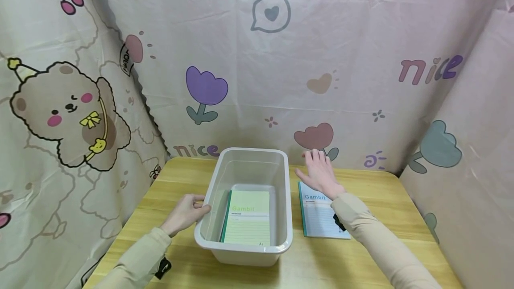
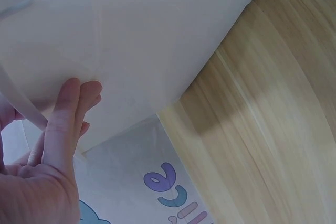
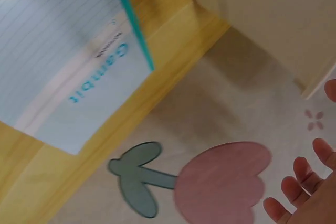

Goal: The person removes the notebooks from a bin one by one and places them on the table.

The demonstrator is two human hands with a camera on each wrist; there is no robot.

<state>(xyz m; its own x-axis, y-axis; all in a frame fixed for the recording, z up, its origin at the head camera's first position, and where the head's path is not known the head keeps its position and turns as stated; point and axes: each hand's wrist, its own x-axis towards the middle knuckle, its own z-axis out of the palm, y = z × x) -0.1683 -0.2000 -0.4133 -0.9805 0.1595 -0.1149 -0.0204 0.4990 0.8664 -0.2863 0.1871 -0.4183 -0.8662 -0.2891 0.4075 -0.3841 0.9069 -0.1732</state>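
Observation:
A pale plastic bin [image 1: 283, 217] stands on the table, and a green notebook [image 1: 249, 222] marked Gambit lies inside it. My left hand [image 1: 186, 213] grips the bin's left rim, thumb on top; in the left wrist view the fingers [image 2: 63, 119] lie along the outer wall. To the right of the bin a blue Gambit notebook [image 1: 321, 217] rests flat on the table, its teal spine toward the bin. Above its far edge hovers my right hand [image 1: 319, 174], fingers spread and holding nothing. The right forearm covers part of the blue notebook.
The wooden table [image 1: 385, 208] ends at a printed curtain [image 1: 265, 79] behind the bin. Another curtain with a bear print [image 1: 72, 115] hangs on the left, and a further one [image 1: 474, 182] closes the right side.

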